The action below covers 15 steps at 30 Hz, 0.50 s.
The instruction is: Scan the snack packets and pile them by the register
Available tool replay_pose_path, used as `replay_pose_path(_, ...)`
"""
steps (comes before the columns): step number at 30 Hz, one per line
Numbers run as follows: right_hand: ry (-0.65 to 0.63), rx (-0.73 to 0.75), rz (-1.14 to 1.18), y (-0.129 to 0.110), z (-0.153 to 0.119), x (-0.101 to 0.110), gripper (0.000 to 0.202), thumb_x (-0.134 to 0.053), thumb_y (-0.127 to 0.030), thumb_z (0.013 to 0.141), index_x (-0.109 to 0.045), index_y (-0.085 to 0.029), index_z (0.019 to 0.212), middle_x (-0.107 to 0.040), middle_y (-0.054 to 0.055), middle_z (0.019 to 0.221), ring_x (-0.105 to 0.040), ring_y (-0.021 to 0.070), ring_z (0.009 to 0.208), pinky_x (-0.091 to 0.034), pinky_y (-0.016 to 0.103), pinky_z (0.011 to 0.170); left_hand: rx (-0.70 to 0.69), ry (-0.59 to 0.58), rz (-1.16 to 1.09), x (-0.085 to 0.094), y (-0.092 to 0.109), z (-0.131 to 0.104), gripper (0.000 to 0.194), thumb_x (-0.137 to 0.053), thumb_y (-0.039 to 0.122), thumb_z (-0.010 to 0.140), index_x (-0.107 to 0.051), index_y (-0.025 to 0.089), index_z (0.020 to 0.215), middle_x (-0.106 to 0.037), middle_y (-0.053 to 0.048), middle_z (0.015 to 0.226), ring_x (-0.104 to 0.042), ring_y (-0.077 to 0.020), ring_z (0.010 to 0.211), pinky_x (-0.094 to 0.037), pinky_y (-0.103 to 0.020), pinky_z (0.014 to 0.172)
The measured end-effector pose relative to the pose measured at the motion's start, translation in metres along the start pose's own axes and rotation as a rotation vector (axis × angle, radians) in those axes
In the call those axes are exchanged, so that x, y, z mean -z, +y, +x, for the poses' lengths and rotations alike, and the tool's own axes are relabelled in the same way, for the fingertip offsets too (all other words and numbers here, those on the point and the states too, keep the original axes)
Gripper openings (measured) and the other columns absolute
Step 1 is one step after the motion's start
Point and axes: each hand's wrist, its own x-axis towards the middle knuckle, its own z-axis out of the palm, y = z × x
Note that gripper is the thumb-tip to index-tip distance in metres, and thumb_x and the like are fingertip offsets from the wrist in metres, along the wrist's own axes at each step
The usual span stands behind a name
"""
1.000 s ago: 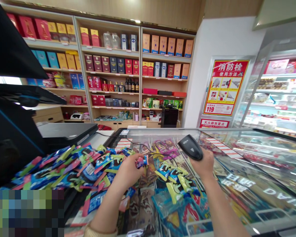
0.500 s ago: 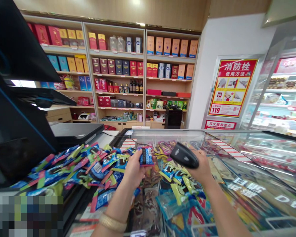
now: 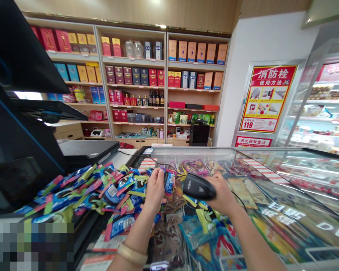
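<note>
My left hand (image 3: 156, 188) pinches a small blue ice-cream packet (image 3: 168, 182), held up above the glass-topped chest freezer (image 3: 214, 151). My right hand (image 3: 220, 192) is wrapped round a black barcode scanner (image 3: 199, 187), whose front end points left and sits just beside the packet. A big heap of blue, pink and green packets (image 3: 110, 194) lies left of my left hand. Below the scanner are several more packets (image 3: 206, 220) with green ends, partly covered by the scanner and my right hand.
A black checkout screen (image 3: 22, 52) on a stand rises at the left, near a flat black box (image 3: 87, 150). The scanner's cable (image 3: 240, 199) trails near my right wrist. Shelves (image 3: 135, 86) with boxed bottles line the back wall, and a red poster (image 3: 268, 98) hangs at right.
The scanner in my right hand has moved left and slightly down, closer to the packet. My left hand has tilted the packet more upright.
</note>
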Motion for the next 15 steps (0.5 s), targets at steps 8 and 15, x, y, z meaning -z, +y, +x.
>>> replay_pose_path(8, -0.005, -0.001, 0.004, -0.001, 0.001, 0.001, 0.018, -0.053, -0.021, 0.065, -0.063, -0.021, 0.079, -0.067, 0.001, 0.072, -0.056, 0.0153, 0.065, -0.030, 0.029, 0.069, 0.020, -0.027, -0.027, -0.002, 0.002, -0.002, 0.032, -0.048, 0.053, 0.083, -0.051, 0.021, 0.083, -0.050, 0.006, 0.061, -0.049, -0.0120, 0.052, -0.041, -0.023, 0.051)
replay_pose_path(15, 0.107, -0.002, -0.112, 0.012, -0.002, 0.002, 0.014, -0.056, -0.025, 0.065, -0.062, -0.020, 0.078, -0.066, 0.001, 0.072, -0.057, 0.0169, 0.067, -0.032, 0.030, 0.071, -0.027, 0.005, 0.118, -0.002, -0.002, -0.001, 0.028, -0.046, 0.045, 0.085, -0.057, 0.019, 0.091, -0.061, 0.000, 0.073, -0.059, -0.0170, 0.071, -0.047, -0.026, 0.065)
